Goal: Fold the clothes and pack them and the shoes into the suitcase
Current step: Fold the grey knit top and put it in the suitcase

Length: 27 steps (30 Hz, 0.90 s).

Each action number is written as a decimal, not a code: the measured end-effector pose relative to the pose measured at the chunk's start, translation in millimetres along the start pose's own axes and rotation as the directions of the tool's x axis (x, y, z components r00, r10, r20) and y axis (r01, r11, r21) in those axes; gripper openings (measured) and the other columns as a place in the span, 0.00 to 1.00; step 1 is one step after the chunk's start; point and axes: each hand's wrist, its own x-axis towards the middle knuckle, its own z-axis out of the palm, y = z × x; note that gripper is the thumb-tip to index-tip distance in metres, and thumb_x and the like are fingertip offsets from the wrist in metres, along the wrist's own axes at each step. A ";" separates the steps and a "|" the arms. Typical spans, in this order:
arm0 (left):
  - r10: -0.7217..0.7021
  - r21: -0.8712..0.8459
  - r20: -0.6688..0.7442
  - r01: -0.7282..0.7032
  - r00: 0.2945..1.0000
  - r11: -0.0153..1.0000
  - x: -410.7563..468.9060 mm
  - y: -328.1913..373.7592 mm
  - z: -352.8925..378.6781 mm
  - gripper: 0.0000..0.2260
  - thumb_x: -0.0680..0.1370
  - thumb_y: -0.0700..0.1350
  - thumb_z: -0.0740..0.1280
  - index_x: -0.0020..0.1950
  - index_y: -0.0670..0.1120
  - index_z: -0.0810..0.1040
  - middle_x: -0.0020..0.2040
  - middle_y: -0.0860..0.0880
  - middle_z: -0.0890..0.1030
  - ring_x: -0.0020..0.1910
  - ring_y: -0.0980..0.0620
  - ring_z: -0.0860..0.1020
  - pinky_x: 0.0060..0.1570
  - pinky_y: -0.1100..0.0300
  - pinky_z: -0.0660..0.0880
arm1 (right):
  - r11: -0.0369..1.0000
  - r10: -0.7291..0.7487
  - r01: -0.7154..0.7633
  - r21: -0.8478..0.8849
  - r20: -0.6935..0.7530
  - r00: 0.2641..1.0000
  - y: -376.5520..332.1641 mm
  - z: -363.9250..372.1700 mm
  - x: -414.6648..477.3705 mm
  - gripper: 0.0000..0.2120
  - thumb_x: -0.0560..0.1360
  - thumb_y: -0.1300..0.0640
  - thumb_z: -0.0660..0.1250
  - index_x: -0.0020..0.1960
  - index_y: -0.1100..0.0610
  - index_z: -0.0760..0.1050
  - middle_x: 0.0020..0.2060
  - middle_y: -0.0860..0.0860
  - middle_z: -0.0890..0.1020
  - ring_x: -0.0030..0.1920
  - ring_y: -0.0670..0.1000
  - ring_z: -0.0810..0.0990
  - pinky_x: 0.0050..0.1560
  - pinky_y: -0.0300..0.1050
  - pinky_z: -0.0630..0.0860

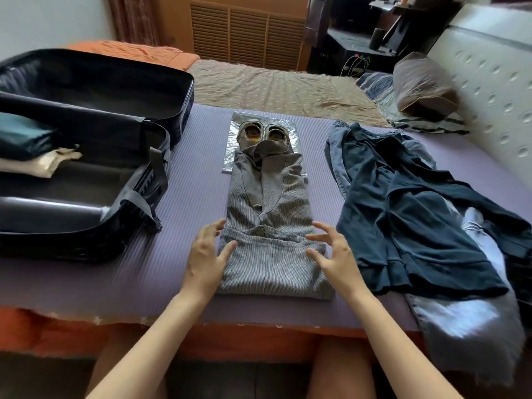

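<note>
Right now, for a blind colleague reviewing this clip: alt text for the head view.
Left hand and right hand, both open, frame a half-folded grey garment on a purple mat; open suitcase left, shoes beyond, dark clothes right.

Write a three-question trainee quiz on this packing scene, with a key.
1. True or false: the pair of beige slip-on shoes already lies inside the open black suitcase.
2. Which garment do the left hand and right hand flank? A: dark navy shirt. B: grey ribbed knit top. C: blue jeans.
3. How many folded garments lie in the suitcase?
Key: 1 false, they sit on a clear plastic bag. 2 B. 3 two: one teal garment, one cream garment.
</note>
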 end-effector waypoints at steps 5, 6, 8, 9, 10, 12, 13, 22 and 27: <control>0.003 0.081 0.177 -0.018 0.984 0.997 32.7 -5.4 11.7 0.13 0.73 0.44 0.72 0.57 0.44 0.81 0.56 0.46 0.77 0.58 0.48 0.74 0.59 0.63 0.66 | 0.977 0.014 0.019 -0.212 0.154 0.988 1.4 13.9 37.6 0.26 0.70 0.58 0.74 0.66 0.49 0.71 0.43 0.40 0.80 0.55 0.48 0.75 0.63 0.50 0.67; 0.004 0.082 0.177 -0.019 0.984 0.996 34.9 -6.7 13.1 0.10 0.72 0.43 0.73 0.53 0.43 0.82 0.54 0.46 0.78 0.57 0.49 0.75 0.58 0.63 0.66 | 0.978 0.008 0.026 -0.206 0.161 0.987 3.0 14.7 40.0 0.26 0.69 0.59 0.75 0.65 0.50 0.71 0.41 0.41 0.80 0.52 0.48 0.76 0.62 0.50 0.70; 0.004 0.078 0.155 -0.016 0.988 0.997 37.2 -9.8 14.3 0.06 0.70 0.41 0.74 0.47 0.43 0.83 0.51 0.47 0.79 0.54 0.49 0.76 0.55 0.63 0.68 | 0.985 0.006 0.027 -0.170 0.188 0.982 5.8 15.3 41.7 0.26 0.70 0.63 0.74 0.64 0.53 0.71 0.39 0.44 0.79 0.46 0.48 0.78 0.57 0.48 0.74; 0.014 0.069 0.149 -0.025 0.989 0.997 37.5 -11.0 14.2 0.07 0.70 0.40 0.75 0.46 0.44 0.83 0.49 0.47 0.79 0.52 0.50 0.76 0.54 0.63 0.69 | 0.988 0.005 0.028 -0.153 0.207 0.978 5.8 15.5 42.2 0.24 0.70 0.64 0.73 0.64 0.53 0.72 0.38 0.46 0.78 0.44 0.48 0.78 0.55 0.46 0.75; 0.030 0.053 0.145 -0.038 0.989 0.998 37.8 -12.1 13.9 0.08 0.70 0.39 0.75 0.48 0.44 0.82 0.47 0.48 0.80 0.50 0.51 0.77 0.52 0.63 0.71 | 0.990 -0.008 0.037 -0.133 0.214 0.977 5.3 15.4 42.6 0.22 0.71 0.66 0.72 0.62 0.53 0.73 0.38 0.47 0.78 0.43 0.48 0.78 0.53 0.45 0.76; 0.061 -0.028 0.119 -0.058 0.991 0.998 37.7 -11.9 12.9 0.11 0.70 0.36 0.73 0.49 0.46 0.80 0.44 0.51 0.80 0.45 0.57 0.78 0.49 0.64 0.74 | 0.996 -0.061 0.072 -0.061 0.159 0.985 4.1 14.3 43.2 0.19 0.72 0.68 0.70 0.58 0.52 0.74 0.38 0.48 0.77 0.42 0.45 0.78 0.49 0.39 0.75; 0.074 -0.077 0.086 -0.067 0.994 0.995 37.5 -10.3 12.5 0.11 0.71 0.34 0.72 0.49 0.47 0.79 0.43 0.53 0.80 0.44 0.59 0.79 0.48 0.66 0.75 | 0.996 -0.087 0.089 -0.024 0.102 0.991 3.0 13.5 43.4 0.18 0.72 0.68 0.70 0.57 0.52 0.74 0.38 0.48 0.77 0.42 0.43 0.77 0.48 0.35 0.74; 0.076 -0.028 0.026 -0.075 0.997 0.997 38.1 -22.2 24.1 0.14 0.75 0.35 0.67 0.60 0.45 0.77 0.54 0.49 0.79 0.55 0.49 0.77 0.59 0.51 0.74 | 0.995 -0.024 0.031 -0.098 0.077 0.997 22.0 28.2 52.2 0.20 0.73 0.56 0.71 0.63 0.47 0.72 0.45 0.40 0.79 0.53 0.45 0.73 0.59 0.51 0.72; 0.171 0.143 0.171 -0.196 0.970 0.970 50.3 -12.9 34.5 0.19 0.75 0.48 0.70 0.65 0.47 0.75 0.57 0.49 0.80 0.58 0.49 0.76 0.62 0.51 0.69 | 0.995 -0.044 0.062 -0.080 0.209 0.977 8.7 34.2 61.5 0.32 0.69 0.49 0.74 0.70 0.45 0.65 0.48 0.38 0.80 0.59 0.43 0.72 0.56 0.36 0.54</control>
